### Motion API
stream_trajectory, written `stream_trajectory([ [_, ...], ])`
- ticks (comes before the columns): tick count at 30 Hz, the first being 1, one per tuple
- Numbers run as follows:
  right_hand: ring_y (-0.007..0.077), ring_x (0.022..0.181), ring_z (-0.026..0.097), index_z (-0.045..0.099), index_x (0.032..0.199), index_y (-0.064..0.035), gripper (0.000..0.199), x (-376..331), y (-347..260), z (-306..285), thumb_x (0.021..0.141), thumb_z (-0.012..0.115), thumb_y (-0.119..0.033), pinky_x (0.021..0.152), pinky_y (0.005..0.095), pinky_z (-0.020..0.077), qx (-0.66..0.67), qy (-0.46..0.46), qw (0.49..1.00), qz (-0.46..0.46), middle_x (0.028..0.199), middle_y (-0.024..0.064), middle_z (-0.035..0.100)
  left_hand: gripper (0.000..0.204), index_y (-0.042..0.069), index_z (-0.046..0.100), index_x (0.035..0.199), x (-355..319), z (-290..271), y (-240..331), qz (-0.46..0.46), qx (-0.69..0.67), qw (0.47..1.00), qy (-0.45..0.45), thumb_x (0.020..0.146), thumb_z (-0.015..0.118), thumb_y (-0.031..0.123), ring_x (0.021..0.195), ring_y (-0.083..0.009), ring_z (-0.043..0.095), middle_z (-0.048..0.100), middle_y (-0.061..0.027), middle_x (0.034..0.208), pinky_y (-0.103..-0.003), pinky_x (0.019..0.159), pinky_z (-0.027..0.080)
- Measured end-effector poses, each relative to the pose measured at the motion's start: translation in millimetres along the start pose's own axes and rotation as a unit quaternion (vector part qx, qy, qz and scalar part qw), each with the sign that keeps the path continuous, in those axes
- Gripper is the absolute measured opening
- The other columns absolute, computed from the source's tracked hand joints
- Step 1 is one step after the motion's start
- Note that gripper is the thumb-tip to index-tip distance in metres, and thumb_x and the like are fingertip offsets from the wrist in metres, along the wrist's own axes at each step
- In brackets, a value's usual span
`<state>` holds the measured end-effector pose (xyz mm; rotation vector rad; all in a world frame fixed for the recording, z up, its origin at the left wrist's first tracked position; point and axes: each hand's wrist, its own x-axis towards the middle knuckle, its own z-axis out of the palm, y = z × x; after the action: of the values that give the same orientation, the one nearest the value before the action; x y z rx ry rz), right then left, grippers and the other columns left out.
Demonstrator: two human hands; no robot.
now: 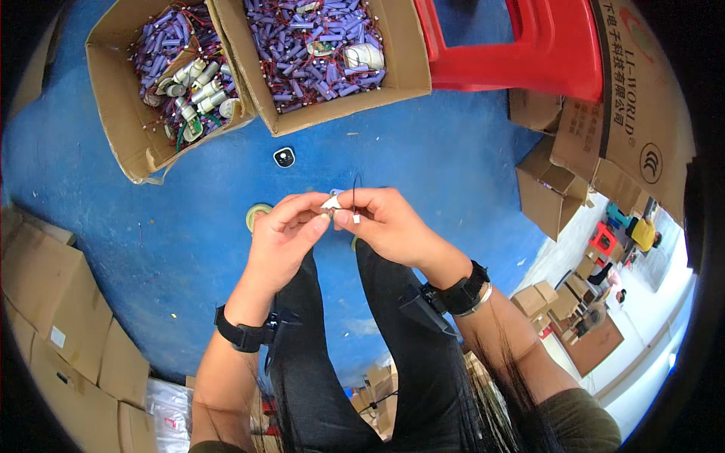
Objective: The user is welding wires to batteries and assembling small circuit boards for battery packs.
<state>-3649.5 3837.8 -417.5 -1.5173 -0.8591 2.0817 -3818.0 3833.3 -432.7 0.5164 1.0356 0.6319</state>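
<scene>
Both my hands meet above my knees, pinching one small white part (331,203) between them. My left hand (291,225) is closed, thumb and fingertips on the part's left side. On its other side my right hand (389,219) is closed as well, thumb and forefinger together. A thin dark wire (356,181) loops up by my right fingers, and a small white connector (356,219) hangs at its end. My fingertips cover much of the part, so its exact kind is hidden. Dark straps with small devices circle both my wrists.
Ahead stand two open cardboard boxes (170,160) with purple wired cylindrical cells (306,57); the left one also holds whitish cylindrical parts (204,90). A small black-and-white square object (284,157) lies on the blue floor (189,226). A red stool (521,68) and cartons (551,189) stand right; more cartons (68,302) left.
</scene>
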Motion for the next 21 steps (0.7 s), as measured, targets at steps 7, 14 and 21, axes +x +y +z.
stream_trajectory([
  [7, 0.0032, 0.062, 0.044, 0.06, 0.088, 0.0014, 0.014, -1.7, -3.5, -6.2, 0.082, 0.055, -0.01, 0.054, 0.0204, 0.0389, -0.049, 0.023, 0.997, 0.051, 0.067, -0.0024, 0.054, 0.013, -0.004, 0.059, 0.091, 5.7, 16.3, -2.4, 0.063, 0.124, 0.989, 0.052, 0.08, 0.058, 0.002, 0.081, -0.013, 0.056, 0.054, -0.0066, 0.09, -0.022, 0.069, 0.046],
  [14, 0.01, 0.071, 0.056, 0.058, 0.09, 0.0016, 0.018, 10.5, 47.5, -19.8, 0.085, 0.051, -0.014, 0.063, 0.0224, 0.0432, 0.079, 0.095, 0.991, 0.049, 0.078, 0.0036, 0.06, 0.007, -0.003, 0.056, 0.082, 18.2, 13.8, -28.6, 0.075, 0.197, 0.971, 0.112, 0.081, 0.057, 0.004, 0.076, -0.0097, 0.054, 0.053, -0.005, 0.087, -0.021, 0.069, 0.043],
  [21, 0.0152, 0.078, 0.056, 0.055, 0.094, 0.0027, 0.024, 63.4, 142.0, -90.2, 0.087, 0.05, -0.02, 0.071, 0.0268, 0.0435, 0.038, 0.253, 0.953, 0.164, 0.086, 0.0071, 0.061, 0.01, -0.002, 0.056, 0.087, 38.4, -22.7, -79.7, -0.025, 0.143, 0.973, 0.181, 0.082, 0.057, 0.007, 0.073, -0.0103, 0.056, 0.057, -0.0045, 0.082, -0.022, 0.067, 0.046],
])
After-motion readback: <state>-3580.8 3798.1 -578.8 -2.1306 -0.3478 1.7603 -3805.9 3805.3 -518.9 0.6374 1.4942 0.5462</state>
